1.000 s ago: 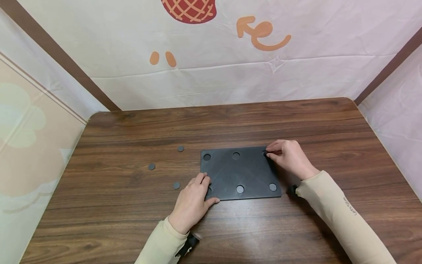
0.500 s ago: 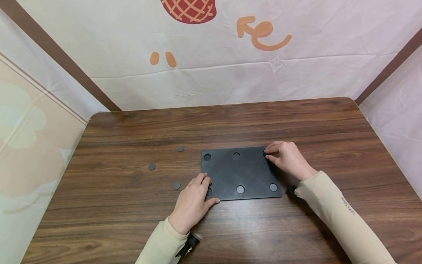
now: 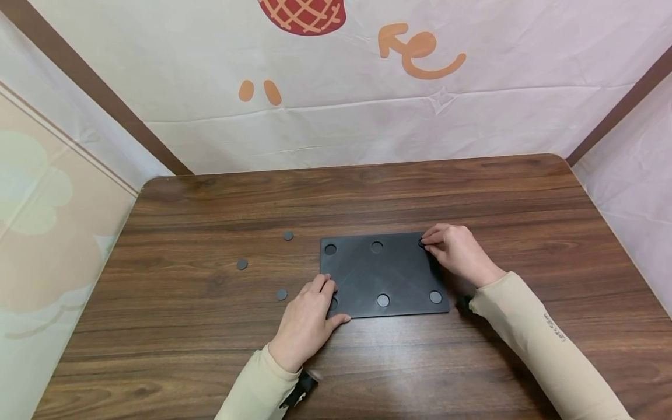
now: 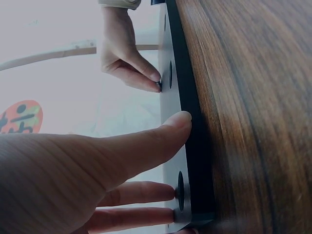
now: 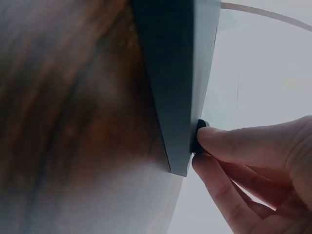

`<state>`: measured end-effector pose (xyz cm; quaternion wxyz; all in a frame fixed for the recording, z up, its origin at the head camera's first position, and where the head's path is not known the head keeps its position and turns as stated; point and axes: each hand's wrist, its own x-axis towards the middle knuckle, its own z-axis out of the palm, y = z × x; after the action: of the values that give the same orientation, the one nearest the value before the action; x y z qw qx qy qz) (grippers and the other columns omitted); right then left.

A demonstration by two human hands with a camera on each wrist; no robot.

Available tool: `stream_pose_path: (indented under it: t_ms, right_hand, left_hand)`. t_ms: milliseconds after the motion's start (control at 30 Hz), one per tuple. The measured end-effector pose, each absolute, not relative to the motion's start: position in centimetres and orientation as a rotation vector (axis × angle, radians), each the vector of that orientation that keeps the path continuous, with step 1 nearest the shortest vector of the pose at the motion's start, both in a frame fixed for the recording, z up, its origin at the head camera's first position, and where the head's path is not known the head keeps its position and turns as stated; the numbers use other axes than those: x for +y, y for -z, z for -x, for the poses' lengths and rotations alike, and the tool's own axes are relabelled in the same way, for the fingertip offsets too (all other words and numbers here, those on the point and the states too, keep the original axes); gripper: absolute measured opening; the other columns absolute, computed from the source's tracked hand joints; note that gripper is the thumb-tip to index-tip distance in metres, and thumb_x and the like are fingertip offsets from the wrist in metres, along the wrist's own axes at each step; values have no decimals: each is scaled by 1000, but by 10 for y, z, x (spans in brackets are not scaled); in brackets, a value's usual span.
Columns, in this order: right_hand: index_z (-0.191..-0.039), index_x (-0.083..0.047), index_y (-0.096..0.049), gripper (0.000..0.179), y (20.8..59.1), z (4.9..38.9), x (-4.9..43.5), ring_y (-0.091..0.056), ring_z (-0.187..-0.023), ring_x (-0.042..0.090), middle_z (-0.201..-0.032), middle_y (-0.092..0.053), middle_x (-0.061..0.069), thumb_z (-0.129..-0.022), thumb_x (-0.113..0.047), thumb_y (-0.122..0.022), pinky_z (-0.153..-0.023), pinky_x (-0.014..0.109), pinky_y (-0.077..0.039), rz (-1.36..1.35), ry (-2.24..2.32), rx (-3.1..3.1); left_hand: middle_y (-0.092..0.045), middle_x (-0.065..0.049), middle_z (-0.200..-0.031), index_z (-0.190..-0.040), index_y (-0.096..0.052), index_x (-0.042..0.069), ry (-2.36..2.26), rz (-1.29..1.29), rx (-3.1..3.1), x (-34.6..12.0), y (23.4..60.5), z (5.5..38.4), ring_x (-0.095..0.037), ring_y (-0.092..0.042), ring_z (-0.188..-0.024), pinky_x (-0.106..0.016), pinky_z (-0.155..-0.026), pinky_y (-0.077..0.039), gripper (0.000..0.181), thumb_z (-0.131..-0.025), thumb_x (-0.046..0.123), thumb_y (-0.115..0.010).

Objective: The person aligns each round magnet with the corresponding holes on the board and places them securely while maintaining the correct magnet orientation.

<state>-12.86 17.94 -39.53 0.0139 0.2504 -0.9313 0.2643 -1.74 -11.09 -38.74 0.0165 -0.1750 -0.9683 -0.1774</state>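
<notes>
A flat, dark rectangular board (image 3: 385, 273) with round recesses lies on the table. My left hand (image 3: 304, 324) rests at its front left corner, thumb on the front edge and fairly straight fingers on the surface, partly covering one recess. At the back right corner, my right hand (image 3: 464, 252) pinches a small black disc (image 5: 200, 135) between thumb and finger. In the right wrist view the disc stands tilted against the board's face. The front middle recess (image 3: 383, 300) and front right recess (image 3: 435, 297) look lighter grey; the back left recess (image 3: 330, 249) looks dark.
Left of the board, three loose grey discs lie apart on the wooden table (image 3: 184, 326): a back disc (image 3: 288, 235), a left disc (image 3: 242, 265) and a front disc (image 3: 282, 294). A printed cloth (image 3: 336, 128) hangs behind the table.
My right hand has shifted very slightly left at the back right recess, still pinching the disc. The left hand, board and loose discs have stayed in place.
</notes>
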Motion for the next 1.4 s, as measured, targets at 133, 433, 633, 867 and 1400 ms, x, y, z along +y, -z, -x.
stream_pose_path:
  t_ms: [133, 433, 633, 867, 1400]
  right_hand:
    - [-92, 4, -75, 12, 396, 129, 179, -68, -86, 29, -96, -70, 14, -83, 5, -67, -72, 41, -56, -776, -819, -2891]
    - [-88, 0, -76, 9, 394, 130, 180, -65, -76, 23, -87, -67, 10, -81, 2, -71, -66, 38, -52, -753, -808, -2866]
    - [-87, -3, -75, 7, 394, 130, 181, -60, -67, 17, -83, -67, 8, -81, 0, -72, -60, 31, -48, -709, -813, -2884]
    - [-87, -2, -77, 8, 394, 129, 182, -63, -69, 19, -83, -67, 8, -82, 1, -71, -60, 32, -48, -724, -806, -2882]
    - [-95, -1, -76, 12, 392, 126, 183, -59, -68, 16, -87, -66, 9, -84, 0, -69, -58, 28, -46, -687, -777, -2965]
  left_hand:
    - [-59, -18, -116, -106, -63, 0, 548, 546, -3008, -111, 388, 17, -32, -62, -103, -41, -79, -55, 48, -74, 30, -83]
    - [-59, -17, -116, -105, -62, 1, 538, 547, -3002, -111, 387, 18, -32, -62, -103, -40, -78, -55, 47, -73, 31, -83]
    - [-59, -17, -116, -105, -63, 1, 544, 543, -3008, -111, 387, 18, -32, -62, -103, -40, -78, -55, 47, -74, 30, -83]
    - [-59, -17, -116, -105, -63, 1, 548, 548, -3006, -110, 386, 18, -32, -63, -102, -40, -78, -55, 47, -74, 31, -83]
    - [-59, -18, -117, -107, -63, 0, 537, 545, -3014, -111, 387, 17, -34, -62, -104, -42, -81, -54, 50, -74, 31, -82]
